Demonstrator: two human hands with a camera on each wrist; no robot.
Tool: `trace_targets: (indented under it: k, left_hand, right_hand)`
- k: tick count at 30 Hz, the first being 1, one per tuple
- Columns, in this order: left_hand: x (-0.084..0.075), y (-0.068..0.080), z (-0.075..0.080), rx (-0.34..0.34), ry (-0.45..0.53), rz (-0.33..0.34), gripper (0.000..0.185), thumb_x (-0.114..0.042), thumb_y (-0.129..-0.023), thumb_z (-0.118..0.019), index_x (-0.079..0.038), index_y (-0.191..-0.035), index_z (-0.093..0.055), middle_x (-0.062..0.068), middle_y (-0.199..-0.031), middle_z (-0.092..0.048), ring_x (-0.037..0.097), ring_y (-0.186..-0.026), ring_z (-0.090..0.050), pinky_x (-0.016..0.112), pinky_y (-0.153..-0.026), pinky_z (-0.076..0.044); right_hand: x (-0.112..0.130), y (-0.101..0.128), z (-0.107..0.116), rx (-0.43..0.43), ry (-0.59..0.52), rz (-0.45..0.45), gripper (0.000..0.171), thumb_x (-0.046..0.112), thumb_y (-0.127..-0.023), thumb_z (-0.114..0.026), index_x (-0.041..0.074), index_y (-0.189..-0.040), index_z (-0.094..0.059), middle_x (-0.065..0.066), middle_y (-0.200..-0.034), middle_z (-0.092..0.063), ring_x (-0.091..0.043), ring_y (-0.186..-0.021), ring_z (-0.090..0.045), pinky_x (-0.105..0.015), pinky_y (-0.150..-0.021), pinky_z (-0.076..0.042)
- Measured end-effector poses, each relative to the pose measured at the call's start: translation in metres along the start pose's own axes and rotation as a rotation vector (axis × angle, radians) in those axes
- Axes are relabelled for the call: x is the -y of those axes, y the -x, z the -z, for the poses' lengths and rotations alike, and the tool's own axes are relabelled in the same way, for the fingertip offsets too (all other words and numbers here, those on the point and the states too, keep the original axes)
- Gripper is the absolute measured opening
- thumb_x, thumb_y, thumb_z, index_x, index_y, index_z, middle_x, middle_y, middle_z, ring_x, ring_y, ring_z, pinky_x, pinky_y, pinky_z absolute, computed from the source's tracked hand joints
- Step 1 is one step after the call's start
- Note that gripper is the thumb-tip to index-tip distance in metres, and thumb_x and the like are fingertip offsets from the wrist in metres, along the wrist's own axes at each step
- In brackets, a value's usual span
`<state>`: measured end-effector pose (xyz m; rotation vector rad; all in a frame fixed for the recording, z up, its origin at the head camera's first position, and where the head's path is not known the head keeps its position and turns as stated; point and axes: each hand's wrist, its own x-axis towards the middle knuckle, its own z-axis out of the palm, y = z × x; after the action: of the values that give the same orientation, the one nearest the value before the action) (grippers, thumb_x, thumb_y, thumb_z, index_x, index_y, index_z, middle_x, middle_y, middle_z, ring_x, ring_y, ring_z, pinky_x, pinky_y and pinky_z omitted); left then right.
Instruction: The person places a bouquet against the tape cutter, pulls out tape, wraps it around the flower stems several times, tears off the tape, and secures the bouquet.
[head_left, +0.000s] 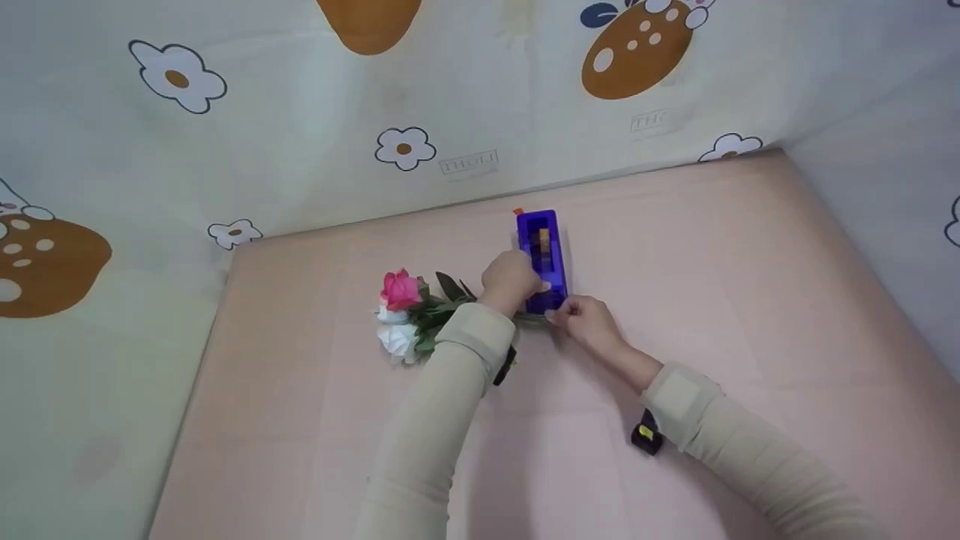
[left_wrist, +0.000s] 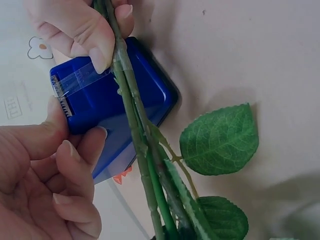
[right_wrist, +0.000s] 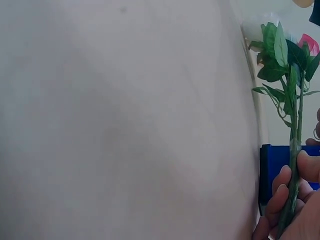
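Pink table (head_left: 712, 247): we see it fill the lower part of the head view, set into a corner of flower-printed cloth (head_left: 300, 112).
Left hand (head_left: 510, 281): it sits at the near end of the dispenser. From the left wrist, the thumb lies against the toothed cutter end and the fingers curl at the dispenser's edge; we cannot tell for sure whether they clamp it or only rest there.
Right hand (head_left: 589, 322): just right of the left hand, at the dispenser's near corner. Its fingers are closed around the stems, pinching them; a thumb tip also touches the strip of tape in the left wrist view.
Flowers (head_left: 401, 311): one pink bloom and white ones lie on the table left of the left hand, heads pointing left.
Dispenser (head_left: 541, 259): blue, long and narrow, lying flat near the back of the table, reaching away from the hands.
Stems (left_wrist: 137, 145): green, bundled together, crossing over the dispenser's end, leaves spreading to the side.
Tape (left_wrist: 80, 79): a clear strip, stretched from the cutter teeth across the blue body towards the stems.
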<state>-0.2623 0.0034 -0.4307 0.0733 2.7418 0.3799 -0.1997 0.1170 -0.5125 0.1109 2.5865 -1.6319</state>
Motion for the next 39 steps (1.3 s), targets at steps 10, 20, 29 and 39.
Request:
trace_targets:
  k: [10,20,29,39]
  left_hand:
    - [0.003,0.000,0.001,-0.032,0.039,-0.041,0.042,-0.034,-0.079,-0.071,-0.005,-0.108,-0.064,0.007,-0.105,-0.066,0.018,-0.092,-0.061,0.036,-0.077,-0.050]
    - [0.002,0.000,0.001,0.024,0.029,-0.024,0.044,-0.034,-0.079,-0.071,-0.005,-0.110,-0.063,0.007,-0.108,-0.065,0.019,-0.094,-0.060,0.037,-0.079,-0.049]
    - [0.001,0.005,0.008,0.029,0.025,-0.035,0.046,-0.037,-0.079,-0.070,-0.004,-0.110,-0.062,0.007,-0.107,-0.065,0.018,-0.092,-0.060,0.036,-0.079,-0.048]
    - [0.003,0.007,0.031,0.096,0.126,-0.022,0.042,-0.034,-0.081,-0.069,-0.005,-0.111,-0.060,0.005,-0.092,-0.067,0.018,-0.075,-0.065,0.027,-0.063,-0.047]
  right_hand:
    - [-0.008,0.000,-0.001,0.017,0.149,0.089,0.008,0.000,-0.076,-0.059,-0.001,-0.070,-0.065,-0.010,-0.073,-0.065,-0.019,-0.070,-0.055,-0.029,-0.066,-0.045]
    - [-0.011,0.003,-0.002,0.036,0.108,0.068,0.008,-0.002,-0.075,-0.059,-0.001,-0.068,-0.063,-0.009,-0.074,-0.065,-0.017,-0.070,-0.054,-0.029,-0.067,-0.045]
    - [-0.006,0.004,0.009,0.100,0.096,0.060,0.012,0.002,-0.081,-0.059,0.001,-0.069,-0.061,0.001,-0.062,-0.056,-0.011,-0.059,-0.046,-0.023,-0.056,-0.039]
    - [-0.006,0.004,0.031,0.097,0.150,0.089,0.012,-0.002,-0.081,-0.054,-0.001,-0.073,-0.063,-0.004,-0.067,-0.058,-0.013,-0.061,-0.047,-0.025,-0.058,-0.039]
